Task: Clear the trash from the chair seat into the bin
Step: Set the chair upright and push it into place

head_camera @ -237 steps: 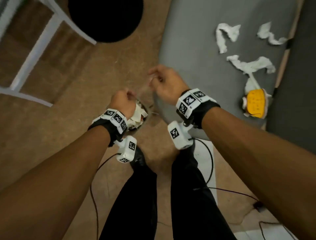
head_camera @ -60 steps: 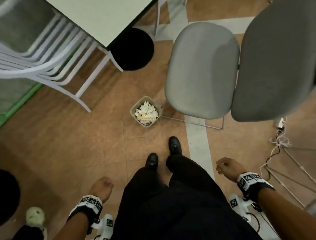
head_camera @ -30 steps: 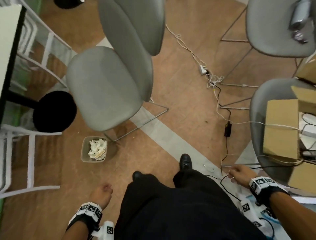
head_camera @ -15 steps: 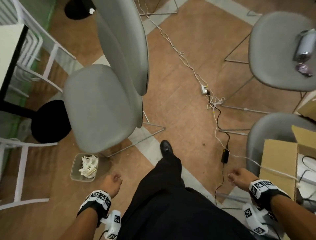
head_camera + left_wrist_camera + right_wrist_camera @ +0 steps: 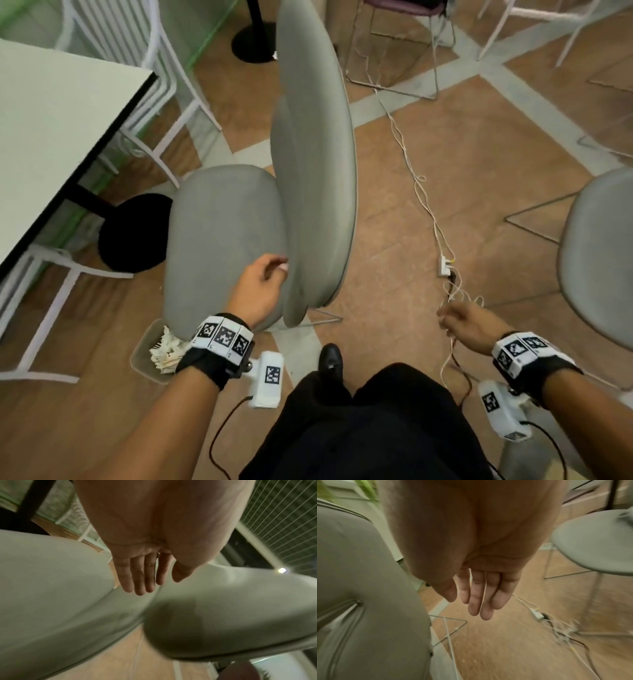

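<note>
Over wood floor, left hand (image 5: 257,291) and right hand (image 5: 467,325) hang slack, holding nothing.

- Both forearms were bare, with no sleeves.
- Each wrist wore a black strap (image 5: 205,368) topped by a white band of black-and-white square markers (image 5: 222,339).
- A white camera block (image 5: 269,378) bearing one marker hung under each wrist, trailing a black cable (image 5: 219,431).
- Black trousers (image 5: 359,435) and a black shoe (image 5: 329,358).
</note>
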Demonstrator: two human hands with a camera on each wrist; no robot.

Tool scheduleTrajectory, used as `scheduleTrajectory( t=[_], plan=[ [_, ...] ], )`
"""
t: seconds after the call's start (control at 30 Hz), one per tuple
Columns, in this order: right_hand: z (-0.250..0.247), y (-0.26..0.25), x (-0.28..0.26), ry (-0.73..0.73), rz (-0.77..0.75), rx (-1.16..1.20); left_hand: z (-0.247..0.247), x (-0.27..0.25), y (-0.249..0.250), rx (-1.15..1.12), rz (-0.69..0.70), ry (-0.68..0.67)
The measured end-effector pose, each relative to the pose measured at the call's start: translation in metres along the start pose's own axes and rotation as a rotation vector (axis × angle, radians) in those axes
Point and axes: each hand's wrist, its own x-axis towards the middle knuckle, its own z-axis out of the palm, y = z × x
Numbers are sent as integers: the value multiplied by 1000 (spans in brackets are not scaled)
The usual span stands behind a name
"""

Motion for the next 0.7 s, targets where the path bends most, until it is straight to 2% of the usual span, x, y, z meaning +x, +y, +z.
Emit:
scheduleTrajectory(
  t=[0.13,0.23,0.33,0.43,0.53,0.63,0.7],
  plan=[
    [-62,-37,60,-10,-168,-24,14,-7,69,-97,26,54],
    [-109,-69,99,14,-328,-34,28,-13,108,-40,-37,111],
    [-154,-97,122,-16,-472,-18,43,-18,148,-13,-115,240],
    [-200,-125,135,-36,-631,-75,61,-7,190,30,-184,358],
    [-239,-164,139,-24,-810,-94,78,15,217,105,-308,452],
    [-270,-215,134,31,-1001,-81,88,36,231,266,-445,565],
    [-285,-254,128,123,-1162,-116,92,41,239,391,-504,623]
  ],
)
